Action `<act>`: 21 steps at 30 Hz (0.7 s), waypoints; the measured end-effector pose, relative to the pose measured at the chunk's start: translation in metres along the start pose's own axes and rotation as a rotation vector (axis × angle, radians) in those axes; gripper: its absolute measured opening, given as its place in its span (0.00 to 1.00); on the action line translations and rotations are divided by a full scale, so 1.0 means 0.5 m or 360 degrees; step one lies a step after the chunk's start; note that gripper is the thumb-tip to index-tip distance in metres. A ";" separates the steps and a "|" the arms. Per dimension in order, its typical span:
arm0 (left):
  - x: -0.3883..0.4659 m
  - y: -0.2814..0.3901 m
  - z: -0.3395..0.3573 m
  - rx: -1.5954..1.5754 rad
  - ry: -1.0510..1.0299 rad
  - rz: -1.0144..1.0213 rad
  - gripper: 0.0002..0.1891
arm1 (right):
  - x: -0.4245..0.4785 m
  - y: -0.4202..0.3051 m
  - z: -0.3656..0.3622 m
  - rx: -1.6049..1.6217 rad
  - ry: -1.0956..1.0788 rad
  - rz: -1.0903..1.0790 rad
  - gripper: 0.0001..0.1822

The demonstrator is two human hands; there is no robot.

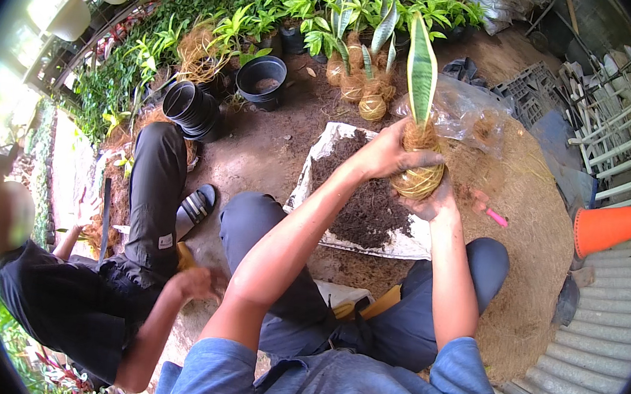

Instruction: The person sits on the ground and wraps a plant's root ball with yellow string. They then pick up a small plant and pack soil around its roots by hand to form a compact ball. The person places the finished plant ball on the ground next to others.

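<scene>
A snake plant (422,74) with one broad, yellow-edged leaf stands upright out of a fibre root ball wound with yellow string (419,179). My left hand (392,153) grips the ball's upper part from the left, its thumb across the front. Under the ball's lower right side lies my right hand (436,199), palm up, supporting it. Both hands look soiled. Below them, dark soil (368,210) is heaped on a white sack (331,242). Several similar wrapped snake plants (372,105) stand on the ground beyond. A small pink-handled trowel (495,216) lies to the right.
A person in dark clothes (58,309) sits close on my left. Black pots (188,108), one larger pot (261,82) and leafy plants are at the back left. Clear plastic (463,111) lies at the back right. An orange cone (617,228) and corrugated sheet (601,340) are at the right.
</scene>
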State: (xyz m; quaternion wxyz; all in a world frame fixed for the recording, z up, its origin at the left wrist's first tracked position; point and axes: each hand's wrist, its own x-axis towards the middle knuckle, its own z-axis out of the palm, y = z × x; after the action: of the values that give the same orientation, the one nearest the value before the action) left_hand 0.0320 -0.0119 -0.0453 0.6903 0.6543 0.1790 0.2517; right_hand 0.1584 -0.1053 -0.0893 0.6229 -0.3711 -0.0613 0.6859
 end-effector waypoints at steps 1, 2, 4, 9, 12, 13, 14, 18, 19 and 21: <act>0.000 -0.005 0.004 0.0020 0.0030 -0.0006 0.35 | -0.001 0.002 -0.002 0.0000 0.0065 0.0034 0.28; 0.002 -0.019 0.008 0.0039 0.0057 -0.0012 0.35 | -0.001 0.004 -0.007 0.0000 0.0132 0.0065 0.28; 0.017 -0.074 0.016 0.0003 0.0120 0.0023 0.30 | 0.015 -0.002 -0.070 -0.0065 0.0047 0.0177 0.27; 0.048 -0.250 -0.023 -0.0150 0.0118 -0.0202 0.21 | 0.006 -0.020 -0.091 -0.0224 0.0870 -0.0260 0.29; 0.037 -0.322 -0.065 -0.0100 0.0230 -0.0540 0.18 | -0.072 -0.081 -0.020 -0.0254 0.0517 -0.0453 0.27; 0.033 -0.354 -0.082 -0.0094 0.0298 -0.0588 0.18 | -0.087 -0.092 -0.012 -0.0249 0.0470 -0.0520 0.26; 0.028 -0.386 -0.100 -0.0175 0.0372 -0.0633 0.20 | -0.100 -0.099 -0.011 -0.0245 0.0423 -0.0588 0.25; 0.042 -0.435 -0.144 -0.0722 0.0587 -0.0859 0.27 | -0.144 -0.129 -0.004 -0.0307 0.0473 -0.0850 0.21; 0.049 -0.456 -0.165 -0.0762 0.0640 -0.0915 0.30 | -0.152 -0.134 -0.004 -0.0327 0.0498 -0.0896 0.22; 0.073 -0.492 -0.207 -0.0497 0.0805 -0.0853 0.32 | -0.167 -0.139 -0.010 -0.0321 0.0444 -0.0918 0.21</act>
State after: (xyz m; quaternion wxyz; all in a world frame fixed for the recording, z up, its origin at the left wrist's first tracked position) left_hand 0.0298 0.0894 -0.2947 0.7568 0.3889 0.4673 0.2401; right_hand 0.2132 -0.1672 -0.0188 0.7539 -0.4886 -0.1457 0.4144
